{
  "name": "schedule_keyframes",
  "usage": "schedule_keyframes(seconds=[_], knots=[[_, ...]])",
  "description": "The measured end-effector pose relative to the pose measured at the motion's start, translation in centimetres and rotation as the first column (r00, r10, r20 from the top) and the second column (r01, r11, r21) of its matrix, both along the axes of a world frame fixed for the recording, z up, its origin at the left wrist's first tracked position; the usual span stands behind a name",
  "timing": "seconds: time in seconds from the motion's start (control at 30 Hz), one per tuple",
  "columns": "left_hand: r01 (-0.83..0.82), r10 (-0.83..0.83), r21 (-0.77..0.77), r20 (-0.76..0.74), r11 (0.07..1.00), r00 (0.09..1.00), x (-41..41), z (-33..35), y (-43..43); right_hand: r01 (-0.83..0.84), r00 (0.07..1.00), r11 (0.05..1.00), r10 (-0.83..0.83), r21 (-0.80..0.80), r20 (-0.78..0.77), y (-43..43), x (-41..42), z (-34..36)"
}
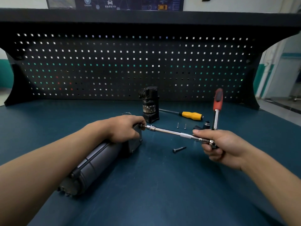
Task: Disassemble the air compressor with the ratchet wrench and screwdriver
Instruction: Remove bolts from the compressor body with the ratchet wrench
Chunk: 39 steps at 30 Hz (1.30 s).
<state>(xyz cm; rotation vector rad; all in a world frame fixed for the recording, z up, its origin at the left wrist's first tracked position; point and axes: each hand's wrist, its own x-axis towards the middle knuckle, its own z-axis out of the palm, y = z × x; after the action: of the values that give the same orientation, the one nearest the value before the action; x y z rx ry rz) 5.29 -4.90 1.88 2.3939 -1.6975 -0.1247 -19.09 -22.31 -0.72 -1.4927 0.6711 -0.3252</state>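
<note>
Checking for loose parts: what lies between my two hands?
Head view: the ratchet wrench's extension bar spans the gap; a dark bolt lies on the mat below.

Before me: dark teal surface [146, 201]; black pegboard [130, 66] with square holes behind it; black shelf [146, 15] above; blue poster [114, 3] higher still; white wall [263, 74], teal-banded, at right.
</note>
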Motion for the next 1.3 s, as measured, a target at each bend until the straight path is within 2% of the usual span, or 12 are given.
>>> schedule_keyframes(seconds=[0.13,0.27,0.5,0.63,0.77,0.9,1.07,1.2,1.3], knots=[[-0.015,0.015,0.017,0.003,1.0,1.0,0.1,0.0,0.0,0.068,0.997,0.944,-0.05,-0.324,0.064,0.1,-0.2,-0.2],[-0.026,0.026,0.026,0.001,0.999,1.0,0.1,0.1,0.0,0.089,0.995,0.801,-0.045,-0.592,0.088,-0.2,-0.2,-0.6],[-0.038,0.038,0.041,0.003,0.998,0.999,0.3,0.0,-0.1,0.157,0.985,0.628,-0.043,-0.762,0.168,-0.4,0.1,-1.1],[-0.036,0.036,0.037,-0.001,0.999,0.999,0.4,0.0,-0.1,0.208,0.975,0.571,-0.054,-0.794,0.216,-0.9,0.1,-1.5],[-0.028,0.028,0.017,0.001,0.999,1.0,0.4,0.0,-0.2,0.259,0.952,0.498,0.012,-0.827,0.305,-1.0,0.4,-1.8],[-0.018,0.018,0.008,0.011,1.0,1.0,0.4,-0.1,-0.3,0.239,0.958,0.587,-0.012,-0.773,0.287,-0.5,0.5,-1.6],[-0.01,0.01,0.014,0.022,1.0,1.0,0.4,-0.1,-0.3,0.213,0.977,0.729,-0.179,-0.65,0.12,0.1,0.4,-0.9],[-0.007,0.006,0.017,0.037,1.0,0.999,0.5,-0.1,-0.3,0.228,0.974,0.887,-0.214,-0.403,0.08,0.3,0.7,-0.7],[-0.008,0.008,0.013,0.038,1.0,0.999,0.4,-0.1,-0.3,0.202,0.979,0.961,-0.2,-0.189,0.03,0.4,0.7,-0.3]])
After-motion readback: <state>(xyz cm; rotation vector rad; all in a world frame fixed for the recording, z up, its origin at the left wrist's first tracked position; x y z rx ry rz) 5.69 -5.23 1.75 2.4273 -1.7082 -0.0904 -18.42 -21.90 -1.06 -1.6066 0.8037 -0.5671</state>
